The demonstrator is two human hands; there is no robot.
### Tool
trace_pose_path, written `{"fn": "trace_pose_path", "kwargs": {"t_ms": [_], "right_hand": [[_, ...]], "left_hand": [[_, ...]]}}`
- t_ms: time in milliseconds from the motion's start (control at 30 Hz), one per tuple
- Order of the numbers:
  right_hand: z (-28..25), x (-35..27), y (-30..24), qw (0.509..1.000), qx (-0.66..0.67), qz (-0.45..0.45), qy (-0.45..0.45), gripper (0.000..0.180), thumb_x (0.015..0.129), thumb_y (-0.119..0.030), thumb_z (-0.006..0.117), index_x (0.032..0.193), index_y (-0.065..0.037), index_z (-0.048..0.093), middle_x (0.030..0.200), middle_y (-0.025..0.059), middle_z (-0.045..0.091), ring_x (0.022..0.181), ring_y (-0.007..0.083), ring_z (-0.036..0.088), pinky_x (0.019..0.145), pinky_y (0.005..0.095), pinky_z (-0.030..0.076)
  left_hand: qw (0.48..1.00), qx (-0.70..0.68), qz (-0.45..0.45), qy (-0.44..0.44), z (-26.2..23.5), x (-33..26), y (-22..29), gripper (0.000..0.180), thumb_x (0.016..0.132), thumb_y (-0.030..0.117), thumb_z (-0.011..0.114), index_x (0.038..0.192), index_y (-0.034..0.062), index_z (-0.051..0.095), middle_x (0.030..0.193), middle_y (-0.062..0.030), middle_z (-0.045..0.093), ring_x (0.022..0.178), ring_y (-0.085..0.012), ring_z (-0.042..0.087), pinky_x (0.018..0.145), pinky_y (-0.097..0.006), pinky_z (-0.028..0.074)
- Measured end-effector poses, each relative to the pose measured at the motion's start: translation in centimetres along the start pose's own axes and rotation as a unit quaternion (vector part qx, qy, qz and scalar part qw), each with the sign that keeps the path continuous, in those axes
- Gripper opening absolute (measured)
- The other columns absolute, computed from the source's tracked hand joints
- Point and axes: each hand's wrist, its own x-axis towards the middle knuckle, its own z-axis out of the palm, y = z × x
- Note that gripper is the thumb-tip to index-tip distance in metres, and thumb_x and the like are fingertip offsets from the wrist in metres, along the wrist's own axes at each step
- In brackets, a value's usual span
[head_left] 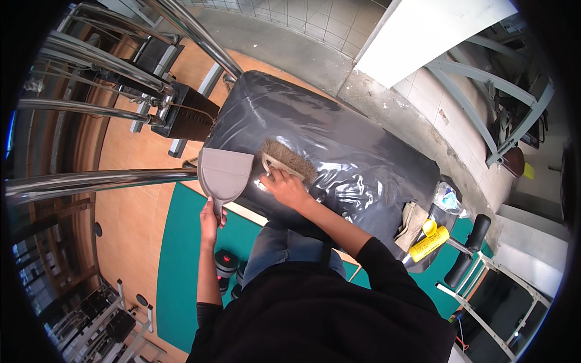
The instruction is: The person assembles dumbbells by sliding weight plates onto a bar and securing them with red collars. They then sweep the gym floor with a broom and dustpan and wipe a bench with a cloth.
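Observation:
My left hand [210,221] is closed round the handle of a grey dustpan [226,171]. The pan lies at the left front edge of a padded bench [345,130] covered in shiny black plastic. My right hand [285,187] grips a hand brush [287,158] with brown bristles and a pale handle. The brush touches or hovers just over the cover, a short way right of the pan; I cannot tell which. Its bristles face away from me. No debris can be made out in the pan.
At the bench's right end are a beige cloth [413,221], a yellow bottle [428,244] and a clear plastic bottle [448,198]. Chrome bars [103,183] and a weight stack [184,115] stand left. Dumbbells [226,262] rest on the green mat [175,284]. A white pillar [423,36] rises beyond.

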Motion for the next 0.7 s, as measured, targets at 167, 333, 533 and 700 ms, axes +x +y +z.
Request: {"fn": "trace_pose_path", "kwargs": {"t_ms": [167,333,533,700], "right_hand": [[-7.2,4.8,10.6,0.946,0.170,0.275,-0.011,0.015,0.091,-0.022,0.050,0.102,-0.011,0.052,0.062,0.0176,0.059,0.057,0.0407,0.058,0.047,0.0465,0.044],[-2.0,7.5,19.6,0.955,0.004,0.283,-0.083,0.019,0.083,-0.007,0.050,0.102,-0.011,0.049,0.086,0.0205,0.061,0.074,0.0353,0.063,0.055,0.0437,0.050],[2.2,7.6,2.2,0.976,0.184,-0.119,-0.008,0.020,0.078,-0.007,0.057,0.097,-0.013,0.056,0.089,0.0119,0.065,0.074,0.0267,0.063,0.066,0.0373,0.054],[-0.7,16.8,9.6,0.993,0.006,-0.055,0.107,0.014,0.082,-0.009,0.055,0.095,-0.011,0.053,0.072,0.0106,0.063,0.063,0.0264,0.062,0.064,0.0420,0.053]], "left_hand": [[1.000,-0.004,0.012,0.024,-2.4,-0.6,-0.3,0.039,0.096,0.039,0.036,0.084,0.0063,0.054,0.057,-0.0033,0.055,0.039,-0.0079,0.045,0.034,-0.021,0.031],[0.999,-0.018,-0.017,0.034,-2.8,-1.1,-2.5,0.039,0.096,0.040,0.037,0.093,0.0054,0.056,0.059,-0.0028,0.058,0.039,-0.0074,0.047,0.035,-0.020,0.032],[0.996,-0.032,-0.055,0.063,-4.8,-3.5,-5.0,0.041,0.096,0.041,0.036,0.091,0.0056,0.055,0.064,-0.0050,0.060,0.043,-0.0084,0.049,0.037,-0.020,0.034],[0.994,-0.049,-0.083,0.056,-6.8,-5.8,-7.7,0.043,0.097,0.040,0.033,0.089,0.0030,0.053,0.065,-0.0067,0.060,0.043,-0.0098,0.048,0.038,-0.022,0.035]]}}
